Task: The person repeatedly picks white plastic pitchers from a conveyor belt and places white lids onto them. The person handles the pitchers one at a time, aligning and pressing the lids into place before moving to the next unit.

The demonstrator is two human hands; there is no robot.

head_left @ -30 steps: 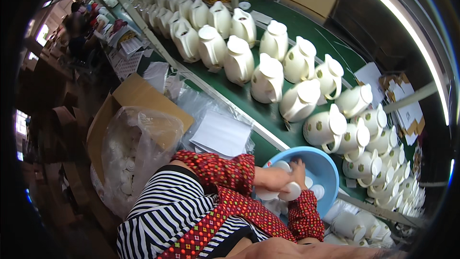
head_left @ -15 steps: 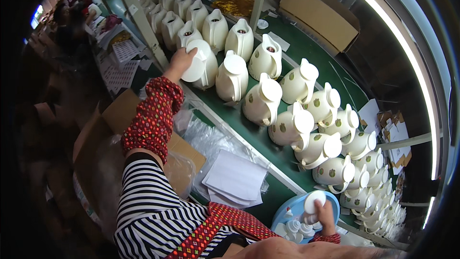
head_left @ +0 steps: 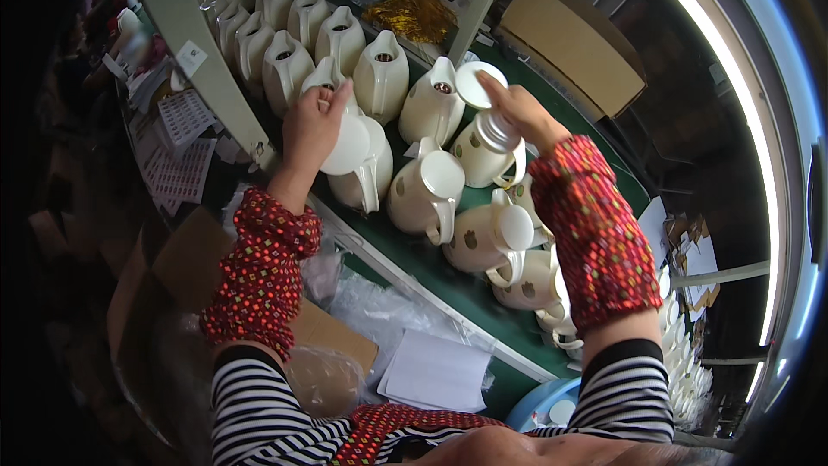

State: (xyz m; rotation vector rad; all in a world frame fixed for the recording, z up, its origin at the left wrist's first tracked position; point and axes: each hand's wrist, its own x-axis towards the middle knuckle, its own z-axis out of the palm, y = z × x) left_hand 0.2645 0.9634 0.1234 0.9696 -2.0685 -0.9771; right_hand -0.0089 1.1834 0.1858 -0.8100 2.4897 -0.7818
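Paper sheets (head_left: 435, 371) lie nearest, white, beside crinkled clear plastic bags (head_left: 379, 311) and a brown cardboard box (head_left: 185, 267), with the rim of a blue basin (head_left: 539, 401) just to their right. Up from there, two forearms in red patterned sleeve covers over striped sleeves reach onto the green conveyor belt (head_left: 448, 280), which is crowded with cream-coloured ceramic jugs.

Left hand (head_left: 312, 125) now: fingers curled together over the top of one cream jug (head_left: 358, 155), gripping its white round lid right at the mouth, in the near row of jugs. Right hand (head_left: 517, 108) is further along, fingertips pinching the edge of a second white lid (head_left: 479, 85), held tilted in the air just above an open jug with gold spots (head_left: 487, 155). Behind them a long line of lidless jugs (head_left: 293, 26) runs away to the left, a gold foil bag (head_left: 418, 15) and a flat cardboard carton (head_left: 573, 39) beyond.
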